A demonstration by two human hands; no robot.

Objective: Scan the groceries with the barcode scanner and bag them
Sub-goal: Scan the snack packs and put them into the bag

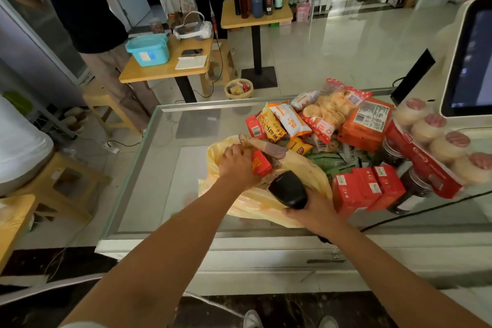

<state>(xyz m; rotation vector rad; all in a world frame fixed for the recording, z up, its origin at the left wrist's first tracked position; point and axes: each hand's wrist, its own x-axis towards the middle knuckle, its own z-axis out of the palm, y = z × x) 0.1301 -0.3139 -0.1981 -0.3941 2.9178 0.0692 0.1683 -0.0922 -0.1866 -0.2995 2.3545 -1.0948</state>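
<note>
On the glass surface (165,168), in the head view, the left hand (237,165) curls its fingers round a small red carton (261,166) at the mouth of one yellow plastic bag (266,205). The right hand (315,214) wraps its fingers round one black barcode scanner (288,189). Lowering the carton deep, with the mouth wide, should serve best. Beside the bag wait three red boxes (356,189), two dark jars (418,186) and four round cakes (428,128).
</note>
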